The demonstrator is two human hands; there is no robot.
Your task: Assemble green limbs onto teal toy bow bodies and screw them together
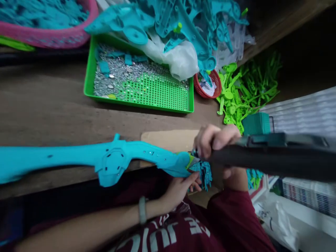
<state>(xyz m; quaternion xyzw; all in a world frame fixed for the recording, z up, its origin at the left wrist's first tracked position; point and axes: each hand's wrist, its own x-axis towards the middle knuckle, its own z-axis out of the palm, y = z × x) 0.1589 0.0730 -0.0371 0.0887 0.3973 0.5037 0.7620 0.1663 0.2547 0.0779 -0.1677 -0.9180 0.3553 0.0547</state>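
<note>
A long blue plastic toy gun (110,157) lies along the front of the table, with a lime-green and grey part at its right end. My left hand (181,187) has its fingers closed at that end, close to a cluster of small blue plastic pieces (205,173). Wrapped round a long black power screwdriver (262,159), my right hand (219,140) holds it with the front pointing at the toy's end. The screwdriver's body hides part of this hand, and motion blurs its fingers. The exact contact of the tip is hard to make out.
Behind the toy stands a green perforated tray (139,105) of screws. A pink basket (52,36) of blue parts is at back left. Blue shells (183,21), a red basket (198,90) and lime-green parts (232,94) lie farther back. Brown cardboard (170,136) lies under the work.
</note>
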